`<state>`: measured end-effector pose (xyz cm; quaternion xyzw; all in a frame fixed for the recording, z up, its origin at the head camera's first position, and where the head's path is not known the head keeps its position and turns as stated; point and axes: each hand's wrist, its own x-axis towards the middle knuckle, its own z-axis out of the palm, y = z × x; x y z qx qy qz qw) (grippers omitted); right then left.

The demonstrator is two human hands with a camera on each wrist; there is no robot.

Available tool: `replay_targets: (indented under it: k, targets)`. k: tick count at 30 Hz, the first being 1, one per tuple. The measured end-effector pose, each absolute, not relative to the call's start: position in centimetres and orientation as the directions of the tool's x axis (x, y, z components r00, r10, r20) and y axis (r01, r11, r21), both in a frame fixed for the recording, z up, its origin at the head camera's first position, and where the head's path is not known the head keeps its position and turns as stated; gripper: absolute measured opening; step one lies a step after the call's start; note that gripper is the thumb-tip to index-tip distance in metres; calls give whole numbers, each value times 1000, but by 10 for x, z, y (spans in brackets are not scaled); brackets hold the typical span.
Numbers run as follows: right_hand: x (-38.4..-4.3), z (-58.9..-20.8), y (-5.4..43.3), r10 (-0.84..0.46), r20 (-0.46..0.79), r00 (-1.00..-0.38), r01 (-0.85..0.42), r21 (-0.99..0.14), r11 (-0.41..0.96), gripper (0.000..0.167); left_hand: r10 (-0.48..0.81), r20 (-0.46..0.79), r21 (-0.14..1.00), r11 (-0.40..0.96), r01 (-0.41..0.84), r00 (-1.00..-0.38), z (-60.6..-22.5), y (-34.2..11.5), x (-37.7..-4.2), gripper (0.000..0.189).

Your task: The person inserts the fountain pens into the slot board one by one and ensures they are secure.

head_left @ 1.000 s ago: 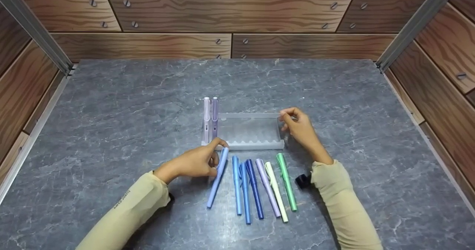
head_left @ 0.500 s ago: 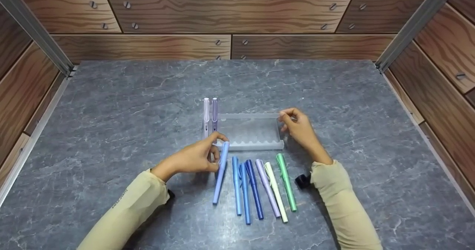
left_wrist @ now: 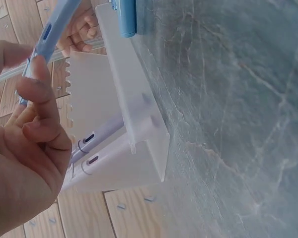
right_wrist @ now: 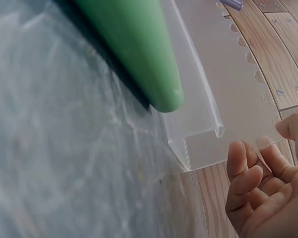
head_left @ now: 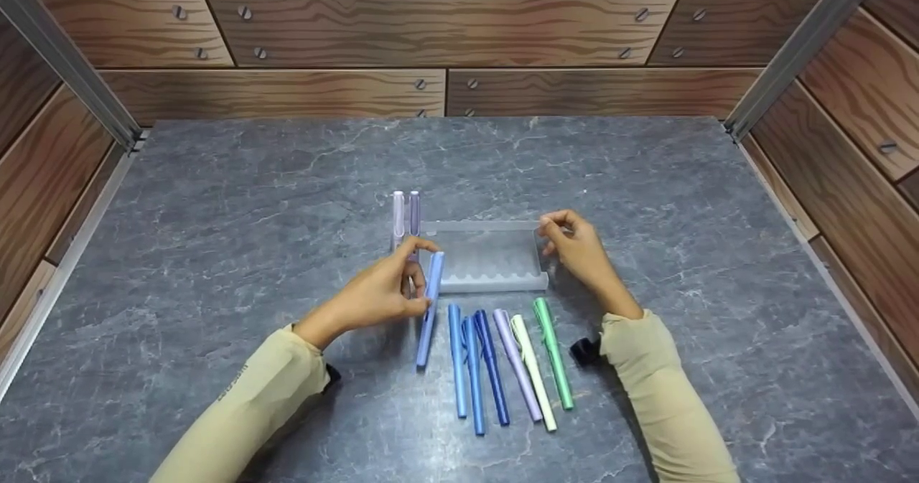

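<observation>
My left hand [head_left: 377, 293] pinches a periwinkle-blue pen [head_left: 428, 326] between thumb and fingers, tilted and raised off the table in front of the rack. The clear plastic pen rack [head_left: 488, 253] has a notched edge and a front lip. Two pens stand in its left end, a pale lilac pen [head_left: 398, 212] and a darker purple pen [head_left: 415, 212]; their lower parts are behind my left hand in the head view. My right hand [head_left: 580, 250] holds the rack's upper right corner, thumb and fingertips at its edge in the right wrist view.
Several capped pens lie side by side before the rack: a light blue pen [head_left: 457, 368], a mid-blue pen [head_left: 473, 382], a dark blue pen [head_left: 492, 375], a lilac pen [head_left: 518, 368], a pale yellow-green pen [head_left: 535, 375] and a green pen [head_left: 554, 357]. Wood-patterned panels [head_left: 431, 31] enclose the table.
My left hand has lifted the periwinkle-blue pen off the table and moved it away from me, up toward the rack's left part. The right hand has stayed at the rack's corner.
</observation>
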<state>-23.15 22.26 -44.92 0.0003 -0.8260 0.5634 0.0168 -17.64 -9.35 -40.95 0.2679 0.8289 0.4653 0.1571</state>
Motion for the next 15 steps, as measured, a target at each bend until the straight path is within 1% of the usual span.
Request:
replay_targets:
  k: [3, 8, 15]
  targets:
    - [-231, -449, 223, 20, 28, -999, -19, -931, 365, 23, 577, 20, 854, 414, 314, -816, -409, -93, -177, 65]
    - [-231, -449, 223, 21, 21, -1000, -13, -932, 361, 24, 540, 27, 852, 427, 302, -841, -407, -92, -179, 66]
    - [-231, -448, 222, 22, 15, -1000, -6, -933, 360, 25, 491, 112, 820, 445, 359, -864, -403, -90, -182, 64]
